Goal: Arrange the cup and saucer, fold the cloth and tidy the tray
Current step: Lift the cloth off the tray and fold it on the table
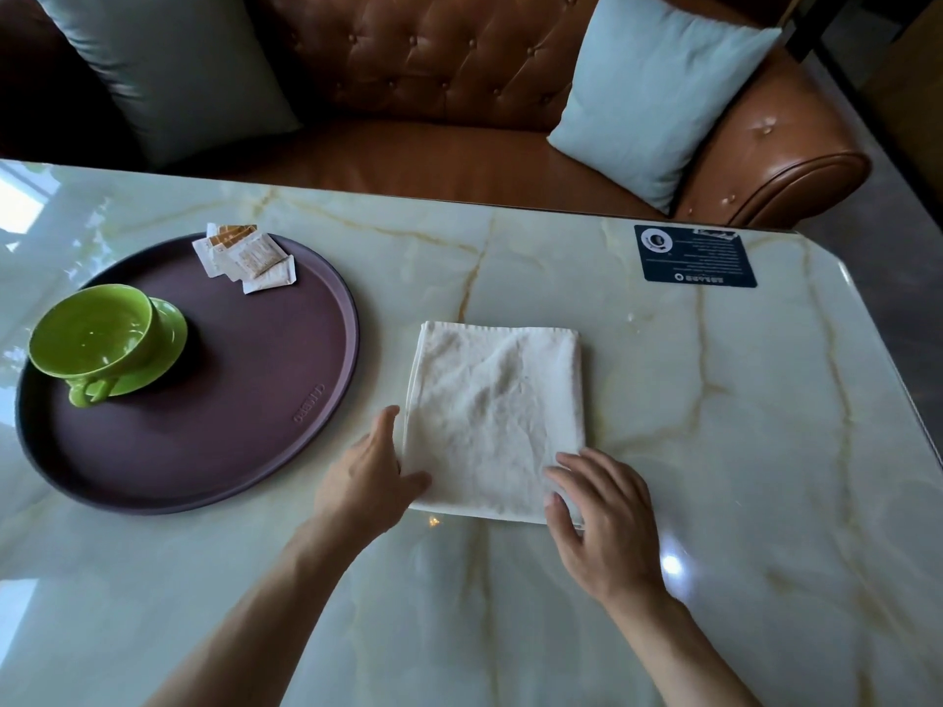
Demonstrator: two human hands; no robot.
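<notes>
a café: marble table (663,400), leather sofa (433,68), menu card (694,255).

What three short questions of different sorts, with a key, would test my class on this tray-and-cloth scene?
1. True or false: the cup sits on the saucer.
2. Where does the cloth lie? A on the tray; B on the table, right of the tray; C on the sofa.
3. Fill in: the packets lie at the tray's ___ edge.

Key: 1 true; 2 B; 3 far.
</notes>
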